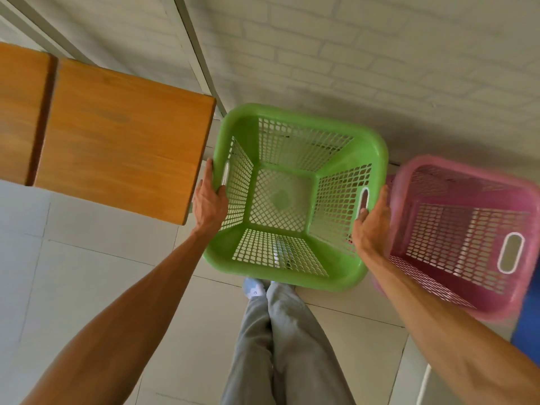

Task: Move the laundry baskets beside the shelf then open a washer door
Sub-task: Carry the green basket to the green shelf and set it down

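An empty green laundry basket (pixel 377 147) with mesh walls sits in the middle of the view, between a wooden shelf top (pixel 117 135) on its left and a pink laundry basket (pixel 409 176) on its right. My left hand (pixel 209 200) grips the green basket's left rim at the handle slot. My right hand (pixel 372 226) grips its right rim by the other handle slot, squeezed against the pink basket. The pink basket is empty and touches the green one. No washer is in view.
A white brick wall (pixel 380 54) runs behind both baskets. Pale floor tiles (pixel 87 273) lie below the shelf. My legs in grey trousers (pixel 280 346) stand just in front of the green basket. Something blue (pixel 529 325) shows at the right edge.
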### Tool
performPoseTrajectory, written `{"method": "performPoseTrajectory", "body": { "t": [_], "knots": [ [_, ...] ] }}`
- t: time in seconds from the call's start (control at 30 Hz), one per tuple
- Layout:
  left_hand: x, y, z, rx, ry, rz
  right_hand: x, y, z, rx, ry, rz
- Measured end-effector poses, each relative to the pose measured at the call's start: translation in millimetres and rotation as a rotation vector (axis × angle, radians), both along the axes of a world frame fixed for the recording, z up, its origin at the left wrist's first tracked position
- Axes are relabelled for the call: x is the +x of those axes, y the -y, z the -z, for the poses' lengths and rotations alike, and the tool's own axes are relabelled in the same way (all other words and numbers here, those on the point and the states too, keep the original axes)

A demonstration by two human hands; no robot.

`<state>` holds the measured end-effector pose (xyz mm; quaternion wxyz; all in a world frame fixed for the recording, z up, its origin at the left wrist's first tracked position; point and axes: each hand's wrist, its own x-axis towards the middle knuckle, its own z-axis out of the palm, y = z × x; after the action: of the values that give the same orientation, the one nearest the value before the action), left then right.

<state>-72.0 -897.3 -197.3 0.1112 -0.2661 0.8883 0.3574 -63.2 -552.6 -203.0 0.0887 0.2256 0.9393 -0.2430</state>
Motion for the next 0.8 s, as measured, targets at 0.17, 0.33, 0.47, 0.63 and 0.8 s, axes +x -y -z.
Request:
{"method": "performPoseTrajectory", "body": {
  "t": [0.17, 0.33, 0.47, 0.63, 0.8],
  "knots": [
    [19.2, -2.2, -105.5, 0.085, -0.06, 0.007, -6.2, -11.7, -110.4, -0.018, 0.031, 0.037],
    [36.3, 6.5, -230.2, 0.08, -0.14, -0.011, -6.3, -22.4, -233.9, -0.118, -0.027, -0.07],
    [50.5, 30.0, -317.1, 0.072, -0.227, -0.084, -13.1, -25.7, -322.0, -0.276, -0.041, -0.156],
    [82.4, 66.3, -398.1, 0.068, -0.272, -0.187, -31.5, -2.5, -397.8, -0.344, -0.082, -0.277],
    [139.1, 103.5, -444.9, 0.02, -0.318, -0.39, -47.1, 55.1, -448.4, -0.435, -0.17, -0.429]
  ]
}}
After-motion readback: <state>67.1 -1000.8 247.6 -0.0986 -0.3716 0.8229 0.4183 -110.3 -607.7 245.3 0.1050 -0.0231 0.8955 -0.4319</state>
